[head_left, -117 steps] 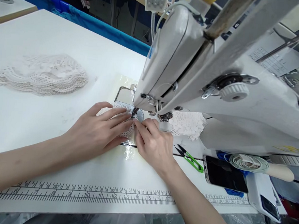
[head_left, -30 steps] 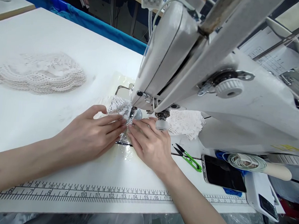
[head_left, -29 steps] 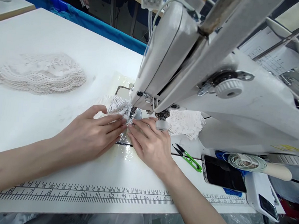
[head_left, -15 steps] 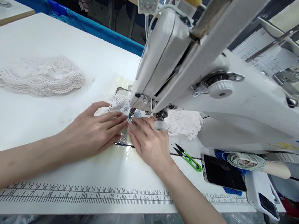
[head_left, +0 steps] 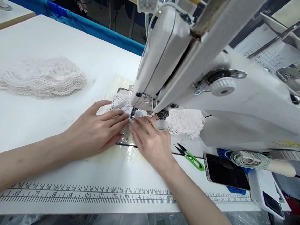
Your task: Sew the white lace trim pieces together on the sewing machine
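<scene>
- The piece of white lace (head_left: 121, 102) lies at the metal foot (head_left: 133, 113) of the sewing machine (head_left: 154, 63), part of it bunched up behind the left hand.
- The left hand (head_left: 97, 131) rests over the lace, its fingers spread and laid down rather than closed, tips just beside the foot.
- The right hand (head_left: 154, 142) sits on the other side, fingers bent and close together near the foot; from here I can't tell whether they pinch an edge or only press.
- I'd judge the step in hand to be guiding the lace under the needle. The next move would call for light, even pressure from both hands, the cloth kept flat and the fingertips clear of the foot.
- To the right, beyond the right hand, more lace (head_left: 187, 122) lies under the machine's arm.
- Nearer, green-handled snips (head_left: 191, 158) lie beside a dark-screened phone (head_left: 226, 171).
- Far left on the white worktop (head_left: 23, 124) is a layered lace pile (head_left: 43, 79); a printed ruler (head_left: 87, 195) runs along the front edge.
</scene>
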`<action>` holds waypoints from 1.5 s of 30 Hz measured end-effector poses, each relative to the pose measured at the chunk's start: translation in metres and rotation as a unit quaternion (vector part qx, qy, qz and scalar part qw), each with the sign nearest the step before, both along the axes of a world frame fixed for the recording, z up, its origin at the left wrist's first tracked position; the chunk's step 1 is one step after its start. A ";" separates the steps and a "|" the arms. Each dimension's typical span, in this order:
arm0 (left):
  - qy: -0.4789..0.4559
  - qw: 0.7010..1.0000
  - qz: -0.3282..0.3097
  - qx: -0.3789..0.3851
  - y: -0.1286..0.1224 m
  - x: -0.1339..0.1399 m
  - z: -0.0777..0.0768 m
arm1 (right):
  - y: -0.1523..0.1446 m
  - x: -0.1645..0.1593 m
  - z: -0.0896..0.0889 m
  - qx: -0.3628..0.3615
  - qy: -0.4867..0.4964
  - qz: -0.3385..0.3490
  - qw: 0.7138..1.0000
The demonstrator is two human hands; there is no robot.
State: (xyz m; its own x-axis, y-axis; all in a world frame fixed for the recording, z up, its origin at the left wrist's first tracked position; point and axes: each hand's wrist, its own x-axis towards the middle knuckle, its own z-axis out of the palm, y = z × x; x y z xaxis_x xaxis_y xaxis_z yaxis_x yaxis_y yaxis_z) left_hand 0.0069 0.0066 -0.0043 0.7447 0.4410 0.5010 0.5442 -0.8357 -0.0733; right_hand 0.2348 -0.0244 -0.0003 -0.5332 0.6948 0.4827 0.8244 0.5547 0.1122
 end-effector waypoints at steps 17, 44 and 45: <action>-0.009 1.000 0.001 -0.009 0.007 0.000 -0.002 | 0.000 -0.002 0.002 0.014 0.005 -0.004 1.000; -0.022 1.000 -0.020 -0.012 0.020 -0.017 0.013 | -0.017 -0.014 0.019 -0.048 0.026 0.085 0.995; -0.017 0.999 -0.018 -0.028 0.023 -0.017 0.010 | -0.018 -0.015 0.019 -0.074 0.032 0.088 0.993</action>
State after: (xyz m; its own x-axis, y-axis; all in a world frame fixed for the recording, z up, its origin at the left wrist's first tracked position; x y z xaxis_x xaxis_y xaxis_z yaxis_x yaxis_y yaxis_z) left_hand -0.0102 0.0294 0.0058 0.7434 0.4424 0.5016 0.5147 -0.8573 -0.0067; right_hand 0.2193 -0.0424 0.0185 -0.6249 0.6585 0.4194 0.7155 0.6980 -0.0299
